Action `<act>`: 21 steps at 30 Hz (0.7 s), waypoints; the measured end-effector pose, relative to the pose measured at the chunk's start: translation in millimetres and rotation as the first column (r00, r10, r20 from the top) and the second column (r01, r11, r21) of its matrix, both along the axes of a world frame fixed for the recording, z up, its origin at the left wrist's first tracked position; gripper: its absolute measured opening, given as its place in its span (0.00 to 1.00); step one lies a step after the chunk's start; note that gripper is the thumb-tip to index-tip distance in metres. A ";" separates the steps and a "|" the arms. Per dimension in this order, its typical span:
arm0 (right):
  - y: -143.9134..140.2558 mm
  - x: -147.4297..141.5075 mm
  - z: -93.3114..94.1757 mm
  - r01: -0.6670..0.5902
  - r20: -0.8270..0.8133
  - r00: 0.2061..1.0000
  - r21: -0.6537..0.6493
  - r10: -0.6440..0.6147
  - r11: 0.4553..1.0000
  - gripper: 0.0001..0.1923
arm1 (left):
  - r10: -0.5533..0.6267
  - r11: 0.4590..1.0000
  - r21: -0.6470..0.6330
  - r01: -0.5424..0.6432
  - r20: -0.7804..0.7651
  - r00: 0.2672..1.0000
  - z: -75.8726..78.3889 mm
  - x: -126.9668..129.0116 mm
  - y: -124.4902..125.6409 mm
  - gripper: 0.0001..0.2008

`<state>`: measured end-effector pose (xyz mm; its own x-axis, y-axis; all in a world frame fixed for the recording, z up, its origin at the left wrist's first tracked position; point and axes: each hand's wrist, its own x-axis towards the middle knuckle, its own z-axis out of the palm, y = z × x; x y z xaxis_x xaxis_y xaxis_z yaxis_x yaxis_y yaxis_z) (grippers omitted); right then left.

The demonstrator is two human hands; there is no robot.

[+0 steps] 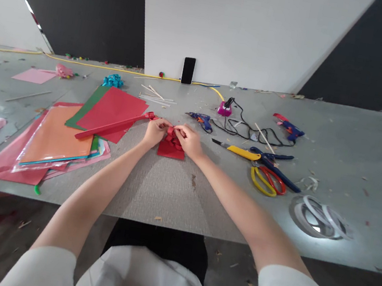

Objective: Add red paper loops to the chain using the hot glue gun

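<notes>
Where the 2 forearms converge near the middle of the grey table (174, 199), a small folded red paper piece (171, 136) is pinched between both hands, just above a flat red paper square (171, 151) that lies on the tabletop. The left hand (155, 130) grips the piece from the left with curled fingers; the right hand (188, 141) closes on it from the right, so the 2 hands sit together, fingertips almost touching. A long red paper strip (113, 126) runs left and nearer from the left hand, ending in a short curled section beside that hand. The strip crosses a red sheet (114, 108) stacked on a green sheet (86, 107). Left and nearer lies a pile of coloured sheets (55, 140), orange uppermost, partly in clear wrapping. To the right of the hands lie a yellow-handled utility knife (239, 151), dark blue scissors (275, 164) and yellow-and-red-handled scissors (267, 180). Farther right and nearer rest loose rolls of white tape (319, 218). Beyond the hands, a blue glue gun (200, 120) lies beside black cable (251, 133) and a pink plug block (225, 108); a 2nd glue gun (289, 126) lies farther right. A dark phone (188, 70) stands upright against the far white wall (247, 25).
</notes>
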<state>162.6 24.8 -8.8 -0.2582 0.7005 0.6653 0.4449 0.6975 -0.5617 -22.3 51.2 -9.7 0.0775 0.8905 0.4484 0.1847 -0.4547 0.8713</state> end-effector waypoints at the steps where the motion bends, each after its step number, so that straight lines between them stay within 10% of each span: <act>1: 0.2 0.1 0.0 0.005 -0.001 1.000 -0.005 -0.005 1.000 0.18 | 0.001 1.000 -0.011 -0.001 0.007 1.000 0.5 0.3 -0.5 0.07; 21: 3.5 1.7 -3.6 0.183 -0.085 0.980 0.013 -0.181 0.983 0.16 | -0.159 0.983 -0.079 0.166 0.089 0.983 3.0 4.9 -4.6 0.20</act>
